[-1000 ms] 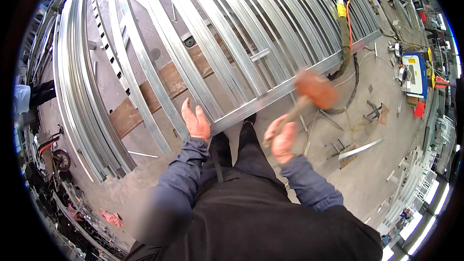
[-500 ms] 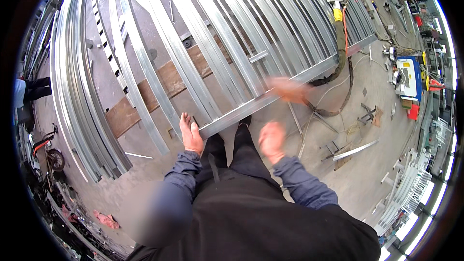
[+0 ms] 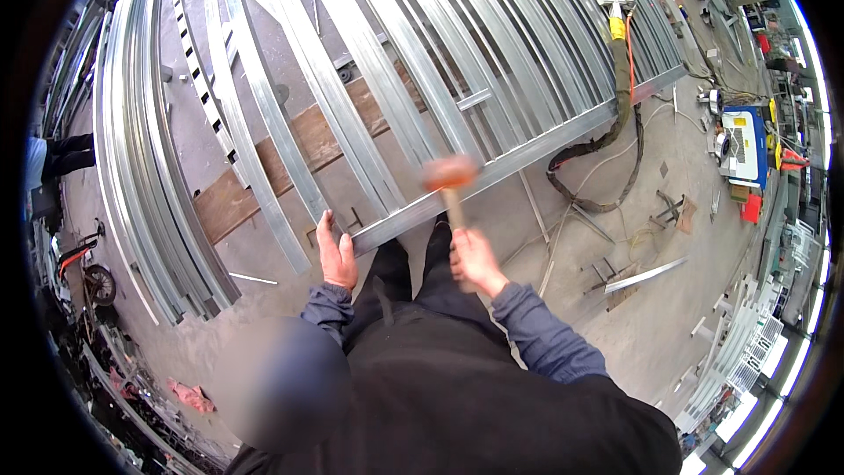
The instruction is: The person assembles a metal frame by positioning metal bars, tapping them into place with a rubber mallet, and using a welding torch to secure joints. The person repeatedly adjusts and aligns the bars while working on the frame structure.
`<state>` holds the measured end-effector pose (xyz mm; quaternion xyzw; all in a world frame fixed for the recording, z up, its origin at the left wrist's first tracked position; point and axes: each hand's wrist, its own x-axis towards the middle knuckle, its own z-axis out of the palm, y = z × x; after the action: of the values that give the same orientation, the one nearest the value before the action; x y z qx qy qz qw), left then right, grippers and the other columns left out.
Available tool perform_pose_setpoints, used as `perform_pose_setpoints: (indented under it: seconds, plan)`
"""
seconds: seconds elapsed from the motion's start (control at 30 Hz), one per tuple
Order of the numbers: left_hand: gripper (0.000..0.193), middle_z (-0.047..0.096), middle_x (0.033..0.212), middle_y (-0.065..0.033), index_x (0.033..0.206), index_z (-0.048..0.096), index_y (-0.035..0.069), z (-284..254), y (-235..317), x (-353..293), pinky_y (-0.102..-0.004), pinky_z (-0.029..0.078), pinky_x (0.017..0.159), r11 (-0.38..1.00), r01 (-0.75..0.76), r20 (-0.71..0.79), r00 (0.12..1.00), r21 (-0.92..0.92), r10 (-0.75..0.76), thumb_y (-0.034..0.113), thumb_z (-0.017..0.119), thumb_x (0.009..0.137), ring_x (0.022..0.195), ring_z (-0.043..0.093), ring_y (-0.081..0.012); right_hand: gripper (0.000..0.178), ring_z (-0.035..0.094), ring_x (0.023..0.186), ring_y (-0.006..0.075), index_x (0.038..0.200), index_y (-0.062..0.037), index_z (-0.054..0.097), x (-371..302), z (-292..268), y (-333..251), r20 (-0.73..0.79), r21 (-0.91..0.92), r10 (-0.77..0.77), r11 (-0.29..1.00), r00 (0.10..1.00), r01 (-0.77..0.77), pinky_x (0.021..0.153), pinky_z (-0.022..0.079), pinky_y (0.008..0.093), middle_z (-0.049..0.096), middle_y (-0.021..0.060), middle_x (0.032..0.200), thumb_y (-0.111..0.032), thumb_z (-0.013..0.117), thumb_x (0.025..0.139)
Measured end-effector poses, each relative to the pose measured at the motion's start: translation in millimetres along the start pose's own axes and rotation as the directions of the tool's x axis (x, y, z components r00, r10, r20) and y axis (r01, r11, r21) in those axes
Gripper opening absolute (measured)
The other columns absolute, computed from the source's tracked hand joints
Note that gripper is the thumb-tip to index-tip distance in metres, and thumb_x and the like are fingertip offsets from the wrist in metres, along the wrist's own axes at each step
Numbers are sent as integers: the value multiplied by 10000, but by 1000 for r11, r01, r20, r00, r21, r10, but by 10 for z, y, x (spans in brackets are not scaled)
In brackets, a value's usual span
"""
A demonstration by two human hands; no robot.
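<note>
My right hand is wrapped round the wooden handle of a mallet. Its orange-red head is blurred by motion and shows over the front metal rail; whether it touches the rail I cannot tell. My left hand is open, fingers stretched upward and thumb apart, at the rail's left end. Its fingertips are against the near end of a metal slat. More long silvery slats run away from the rail, side by side.
A stack of long metal profiles lies at the left. Between the slats a brown wooden board shows. A hand-held tool with a yellow collar rests on the slats, its dark hose looping down. A blue-and-white machine stands at right.
The mallet and my right hand have moved left along the rail. My left hand has shifted slightly left and stays at the rail's end.
</note>
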<state>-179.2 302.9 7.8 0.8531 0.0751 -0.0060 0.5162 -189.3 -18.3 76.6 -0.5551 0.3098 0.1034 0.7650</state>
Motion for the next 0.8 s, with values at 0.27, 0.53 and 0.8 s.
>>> perform_pose_setpoints:
  seconds: [0.27, 0.53, 0.8]
  plan:
    - [648, 441, 1586, -242, 1609, 317, -51, -69, -210, -159, -447, 316, 1255, 989, 65, -96, 992, -136, -78, 101, 508, 1009, 1489, 442, -359, 557, 531, 565, 104, 1067, -160, 566, 62, -317, -1948, -135, 261, -397, 870, 908, 419, 504, 474, 281, 521, -10, 710, -704, 449, 1063]
    - [692, 435, 1591, -235, 1612, 305, -51, 18, 111, -83, -455, 317, 1260, 999, -5, 37, 999, -45, 7, 48, 529, 965, 1494, 434, -363, 429, 516, 490, 132, 991, -105, 562, 53, 132, -345, -40, -102, 284, 953, 958, -287, 430, 447, 314, 536, 13, 659, -516, 526, 1110]
    - [728, 337, 1653, -235, 1655, 202, -27, 117, 33, -100, -474, 308, 1268, 995, 53, 150, 988, -89, -39, 3, 487, 986, 1522, 398, -380, 620, 539, 538, 144, 1019, -152, 575, 33, -141, -1466, -283, 301, -495, 768, 822, 566, 550, 490, 292, 548, 12, 635, -756, 441, 1037]
